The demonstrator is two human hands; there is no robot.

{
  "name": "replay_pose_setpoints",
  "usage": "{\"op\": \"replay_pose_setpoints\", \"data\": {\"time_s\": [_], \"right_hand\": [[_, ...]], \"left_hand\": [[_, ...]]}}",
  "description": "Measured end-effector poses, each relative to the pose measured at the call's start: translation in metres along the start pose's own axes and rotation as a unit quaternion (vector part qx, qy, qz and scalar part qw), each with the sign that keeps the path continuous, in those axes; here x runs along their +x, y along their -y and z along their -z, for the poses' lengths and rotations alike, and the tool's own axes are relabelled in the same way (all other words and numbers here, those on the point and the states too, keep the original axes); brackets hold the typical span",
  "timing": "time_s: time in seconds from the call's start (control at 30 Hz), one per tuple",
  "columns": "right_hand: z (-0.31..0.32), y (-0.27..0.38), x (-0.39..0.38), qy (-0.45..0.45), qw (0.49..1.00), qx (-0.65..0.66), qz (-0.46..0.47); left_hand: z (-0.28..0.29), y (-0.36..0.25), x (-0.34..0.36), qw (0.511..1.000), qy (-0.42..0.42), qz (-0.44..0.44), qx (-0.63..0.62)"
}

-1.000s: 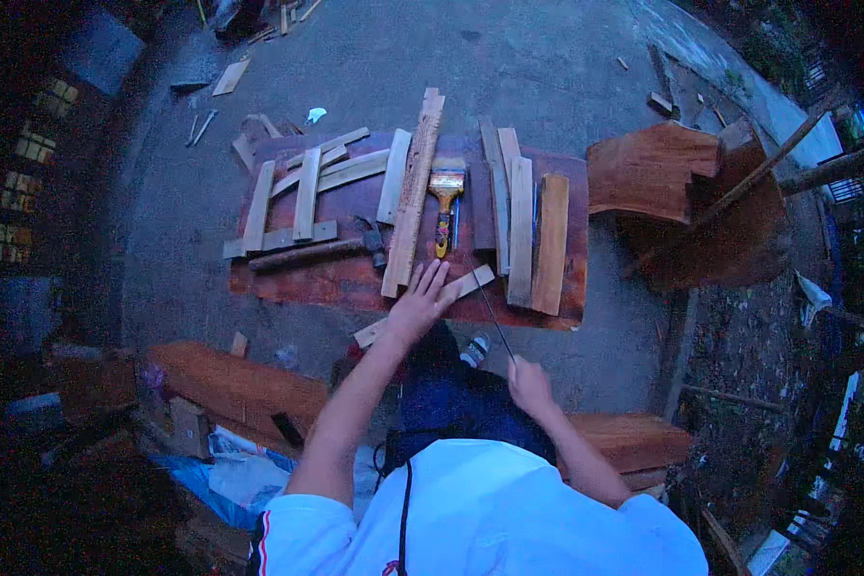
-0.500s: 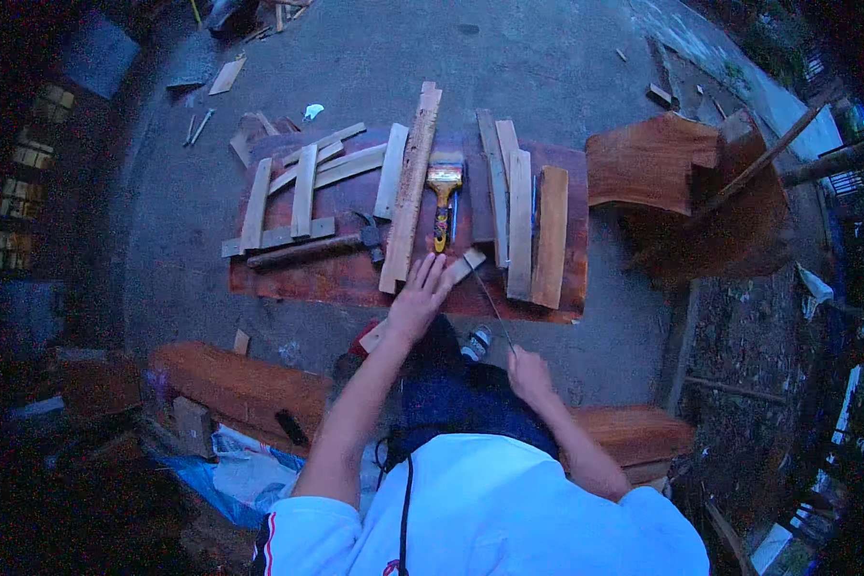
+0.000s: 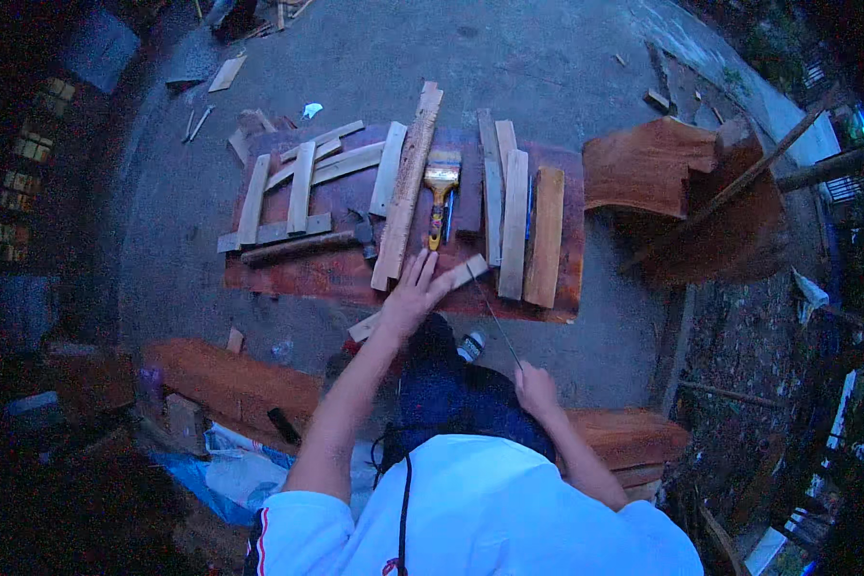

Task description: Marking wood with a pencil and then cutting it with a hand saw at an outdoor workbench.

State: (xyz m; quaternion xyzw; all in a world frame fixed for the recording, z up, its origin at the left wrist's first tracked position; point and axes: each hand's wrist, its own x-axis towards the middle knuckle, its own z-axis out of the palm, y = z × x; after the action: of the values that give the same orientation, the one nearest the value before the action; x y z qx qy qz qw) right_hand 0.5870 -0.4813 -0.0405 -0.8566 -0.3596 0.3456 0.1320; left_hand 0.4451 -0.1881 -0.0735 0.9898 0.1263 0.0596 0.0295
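Wooden slat (image 3: 422, 298), short and pale, lies slantwise across the near edge of the reddish board (image 3: 336, 274) that serves as the work surface, one end hanging off toward the person. Left hand (image 3: 411, 296) rests flat on it, fingers spread, pressing rather than gripping. Right hand (image 3: 536, 389) sits lower, near the lap, fingers closed round the end of a thin rod or wire (image 3: 494, 322) that slants up toward the slat; whether its far tip touches the wood cannot be told.

On the board beyond: long plank (image 3: 408, 187) lying lengthwise, yellow-handled paintbrush (image 3: 440, 192) just right of it, hammer (image 3: 302, 242) to the left among a rough frame of slats (image 3: 293, 192), more upright slats (image 3: 523, 226) to the right. Small bottle (image 3: 470, 344) on the concrete ground (image 3: 538, 58) near the knee.

Judgement: the step looks like steadying or placing the slat, with the thin rod being brought to it. Next move would call for holding the slat firm under the palm and guiding the rod tip accurately; dim light makes that fiddly.
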Motion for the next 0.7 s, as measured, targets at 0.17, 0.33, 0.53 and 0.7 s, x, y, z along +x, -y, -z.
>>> {"op": "replay_pose_setpoints", "data": {"time_s": [0.17,0.33,0.53,0.7], "right_hand": [[0.001,0.011,0.022,-0.033,0.997,-0.003,0.071],[-0.002,0.009,0.007,-0.006,0.999,-0.012,0.037],[0.003,0.032,0.029,-0.001,0.999,-0.028,0.022],[-0.003,0.016,0.002,0.003,0.999,0.008,0.039]], "left_hand": [[0.000,0.002,0.006,1.000,-0.005,-0.023,0.003],[-0.001,0.005,0.001,0.999,0.029,-0.019,-0.025],[0.005,0.005,0.002,0.999,-0.019,-0.037,-0.012],[0.002,0.006,-0.001,0.999,-0.024,-0.026,0.002]]}}
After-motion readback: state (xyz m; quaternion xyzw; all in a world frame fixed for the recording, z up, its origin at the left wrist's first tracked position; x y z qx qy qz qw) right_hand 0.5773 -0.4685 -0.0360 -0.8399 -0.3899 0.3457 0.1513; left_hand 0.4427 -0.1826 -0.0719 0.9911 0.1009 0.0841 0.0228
